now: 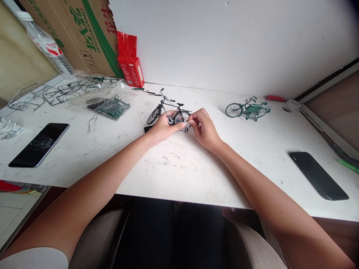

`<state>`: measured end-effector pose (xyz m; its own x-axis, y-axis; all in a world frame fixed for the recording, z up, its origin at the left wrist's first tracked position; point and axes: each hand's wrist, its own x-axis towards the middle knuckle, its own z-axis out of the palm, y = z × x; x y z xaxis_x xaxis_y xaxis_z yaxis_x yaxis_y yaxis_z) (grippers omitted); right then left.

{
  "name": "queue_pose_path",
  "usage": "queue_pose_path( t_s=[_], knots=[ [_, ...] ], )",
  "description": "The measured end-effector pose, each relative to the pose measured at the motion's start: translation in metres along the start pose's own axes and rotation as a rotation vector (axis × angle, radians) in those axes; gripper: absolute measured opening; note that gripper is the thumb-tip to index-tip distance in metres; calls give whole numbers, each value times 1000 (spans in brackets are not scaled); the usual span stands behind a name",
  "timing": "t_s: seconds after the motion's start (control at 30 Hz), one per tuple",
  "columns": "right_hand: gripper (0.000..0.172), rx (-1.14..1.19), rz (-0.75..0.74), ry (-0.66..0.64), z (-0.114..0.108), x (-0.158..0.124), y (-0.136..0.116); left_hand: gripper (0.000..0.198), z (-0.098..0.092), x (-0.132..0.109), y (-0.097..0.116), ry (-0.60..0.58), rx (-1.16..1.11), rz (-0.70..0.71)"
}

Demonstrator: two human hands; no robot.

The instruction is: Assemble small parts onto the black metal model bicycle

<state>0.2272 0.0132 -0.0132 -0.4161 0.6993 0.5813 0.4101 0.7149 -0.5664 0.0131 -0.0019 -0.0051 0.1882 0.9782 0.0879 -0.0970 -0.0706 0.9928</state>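
Note:
A small black model bicycle (179, 109) stands upright at the middle of the white table, its front wheel to the left. My left hand (165, 127) is closed around the lower frame near the pedals, thumb reaching to the rear wheel. At the rear wheel's right side, my right hand (204, 129) pinches with thumb and forefinger; whatever lies between the fingertips is too small to make out. A small black piece (148, 129) lies beside my left wrist. Farther right a green model bicycle (248, 109) rests on the table.
Plastic part frames (70, 91) and a bag of green parts (112, 107) lie left. Behind them stand a bottle (46, 45), a cardboard box (81, 33) and a red packet (131, 69). A phone (39, 145) lies left, a dark flat case (318, 175) right.

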Motion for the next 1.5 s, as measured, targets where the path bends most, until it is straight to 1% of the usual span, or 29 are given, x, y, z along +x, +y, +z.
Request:
queue_pose_path(
  t_s=[0.43, 0.6, 0.87, 0.93, 1.23, 1.37, 1.5],
  knots=[
    [25, 39, 2, 27, -5, 1, -9, 42, 2, -2, 3, 4, 12, 23],
    [26, 21, -41, 45, -8, 2, -11, 42, 2, -2, 1, 13, 37, 27],
    [25, -37, -49, 25, -14, 3, -10, 51, 0, -2, -2, 62, 102, 17],
    [26, -20, -27, 22, -14, 4, -11, 53, -2, -1, -5, 61, 136, 26],
    [24, 174, 173, -19, -17, 6, -21, 56, -9, 1, -19, 34, 214, 68],
    [31, 241, 252, -21, -16, 7, -19, 55, -9, 2, -22, 27, 209, 71],
    [36, 286, 327, -41, -16, 7, -17, 54, -8, 2, -21, 42, 148, 46]
  ],
)
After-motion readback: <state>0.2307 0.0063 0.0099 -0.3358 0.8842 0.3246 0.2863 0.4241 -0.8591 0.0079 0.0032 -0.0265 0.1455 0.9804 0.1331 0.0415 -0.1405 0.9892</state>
